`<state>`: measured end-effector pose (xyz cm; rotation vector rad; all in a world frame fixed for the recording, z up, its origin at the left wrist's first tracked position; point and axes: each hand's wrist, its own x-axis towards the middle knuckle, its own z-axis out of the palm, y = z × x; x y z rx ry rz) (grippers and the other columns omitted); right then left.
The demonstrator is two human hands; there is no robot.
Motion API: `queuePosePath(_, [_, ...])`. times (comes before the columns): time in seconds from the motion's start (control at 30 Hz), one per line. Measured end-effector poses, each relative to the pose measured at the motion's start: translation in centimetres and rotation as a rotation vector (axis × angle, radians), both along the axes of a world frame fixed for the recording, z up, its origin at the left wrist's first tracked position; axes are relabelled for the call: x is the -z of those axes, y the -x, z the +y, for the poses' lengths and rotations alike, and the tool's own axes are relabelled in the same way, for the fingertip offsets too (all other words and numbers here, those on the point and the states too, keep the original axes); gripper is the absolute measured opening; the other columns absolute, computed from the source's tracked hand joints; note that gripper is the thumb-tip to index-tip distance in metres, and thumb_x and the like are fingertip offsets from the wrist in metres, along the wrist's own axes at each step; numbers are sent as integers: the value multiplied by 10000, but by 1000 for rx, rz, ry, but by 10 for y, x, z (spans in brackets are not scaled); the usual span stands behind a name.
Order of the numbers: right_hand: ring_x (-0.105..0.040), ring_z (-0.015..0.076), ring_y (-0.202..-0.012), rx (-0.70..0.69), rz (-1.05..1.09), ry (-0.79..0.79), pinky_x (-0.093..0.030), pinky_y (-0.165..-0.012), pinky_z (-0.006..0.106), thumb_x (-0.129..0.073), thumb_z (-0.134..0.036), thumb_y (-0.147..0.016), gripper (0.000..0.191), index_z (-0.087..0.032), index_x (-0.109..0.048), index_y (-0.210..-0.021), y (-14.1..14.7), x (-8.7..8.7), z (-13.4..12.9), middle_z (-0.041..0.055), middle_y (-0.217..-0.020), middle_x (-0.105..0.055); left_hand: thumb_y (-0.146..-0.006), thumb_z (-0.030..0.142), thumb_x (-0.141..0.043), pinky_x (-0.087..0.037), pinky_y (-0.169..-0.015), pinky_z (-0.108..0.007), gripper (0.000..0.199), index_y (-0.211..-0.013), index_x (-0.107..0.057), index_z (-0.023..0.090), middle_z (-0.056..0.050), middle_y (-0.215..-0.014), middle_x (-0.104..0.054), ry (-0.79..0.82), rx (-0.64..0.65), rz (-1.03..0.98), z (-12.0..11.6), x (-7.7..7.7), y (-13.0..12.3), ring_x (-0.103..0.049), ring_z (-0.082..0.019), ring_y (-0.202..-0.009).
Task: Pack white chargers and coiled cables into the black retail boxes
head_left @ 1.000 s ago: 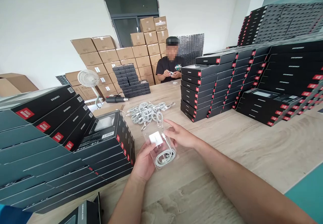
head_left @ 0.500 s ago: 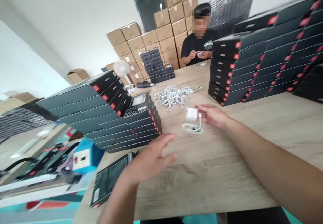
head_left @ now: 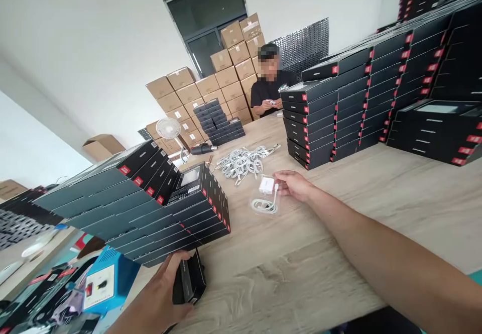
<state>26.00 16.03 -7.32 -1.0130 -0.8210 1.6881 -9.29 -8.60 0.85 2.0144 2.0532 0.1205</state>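
Observation:
My right hand (head_left: 292,185) grips the edge of a clear plastic tray (head_left: 276,208) over the table. In the tray lie a white charger plug (head_left: 266,185) and a coiled white cable (head_left: 263,205). At the lower left, my left hand (head_left: 165,286) spans the end of a black box (head_left: 193,277), fingers on the far side and thumb on the near side. Much of that box is hidden behind the hand and forearm. Just beyond the tray is a tangled pile of white cables (head_left: 241,163).
Stacked black boxes with red tabs stand left (head_left: 150,203) and right (head_left: 346,108). A white fan (head_left: 168,129) and a heat gun (head_left: 203,148) are farther back. Across the table a person (head_left: 271,90) handles something small. A blue device (head_left: 109,279) sits lower left.
My left hand has moved down and left onto the black box and closed around its end. My right hand still holds the plastic tray. The camera view has shifted.

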Motion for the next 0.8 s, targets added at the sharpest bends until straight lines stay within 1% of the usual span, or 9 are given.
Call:
queuePosePath(0.03, [-691,159,-592,1,8,-1,-566,-537,277,-622,-178,-919,27,-151,-621,-919,0,0,0,42,-753,-673,-650,225,-687,-510,-978,-394,663,-1294,-551,311,-57,-1369,-588,-14,-2,8,0,-2,-6,-611,-308,-1179])
queuePosePath(0.1, [-691,152,-593,6,23,-7,-561,-522,259,-635,-186,-916,37,-154,-623,-930,-1,0,1,40,-770,-673,-629,252,-717,-489,-1017,-410,649,-1261,-578,294,-72,-1407,-553,-29,17,27,1,-9,-23,-576,-331,-1230])
queuePosePath(0.2, [-686,145,-590,19,39,-18,-575,-532,263,-635,-191,-919,38,-162,-634,-944,-2,1,4,30,-767,-673,-608,291,-745,-420,-1108,-460,744,-1329,-562,270,-105,-1497,-462,-11,50,39,3,-19,-61,-504,-368,-1318])
queuePosePath(0.33, [-667,152,-537,28,64,-29,-565,-495,269,-641,-178,-910,33,-155,-660,-896,-3,1,5,27,-711,-664,-650,309,-701,-370,-1156,-455,830,-1440,-454,246,-106,-1560,-354,62,105,-49,12,-28,-117,-426,-339,-1392])
queuePosePath(0.4, [-665,150,-541,58,99,-30,-557,-483,257,-629,-168,-913,40,-158,-656,-884,-5,0,6,32,-717,-672,-659,320,-696,-371,-1152,-439,806,-1426,-462,235,-113,-1514,-395,43,132,-115,22,-28,-141,-440,-322,-1377])
queuePosePath(0.5, [-666,129,-585,130,182,-32,-573,-529,235,-577,-157,-940,63,-188,-631,-929,-6,-5,6,24,-754,-687,-651,368,-717,-429,-1084,-438,670,-1289,-568,227,-111,-1330,-525,5,101,-182,43,-23,-166,-523,-324,-1274])
queuePosePath(0.6, [-678,121,-646,174,269,-51,-612,-640,256,-541,-147,-952,102,-215,-614,-971,-4,-12,5,17,-796,-700,-605,412,-750,-449,-1036,-446,631,-1189,-606,221,-107,-1226,-556,-35,24,-193,67,-13,-181,-552,-340,-1211])
queuePosePath(0.7, [-692,137,-689,188,320,-86,-632,-706,310,-547,-177,-948,95,-222,-627,-973,1,-18,2,27,-822,-705,-592,440,-753,-420,-1051,-471,689,-1213,-577,200,-131,-1239,-542,-89,-49,-181,91,-1,-188,-528,-359,-1227])
queuePosePath(0.8, [-684,143,-672,237,320,-126,-637,-693,335,-579,-210,-925,98,-233,-642,-996,2,-21,2,17,-802,-687,-583,448,-756,-384,-1064,-527,791,-1282,-526,158,-188,-1307,-508,-210,-84,-213,117,7,-192,-475,-410,-1282])
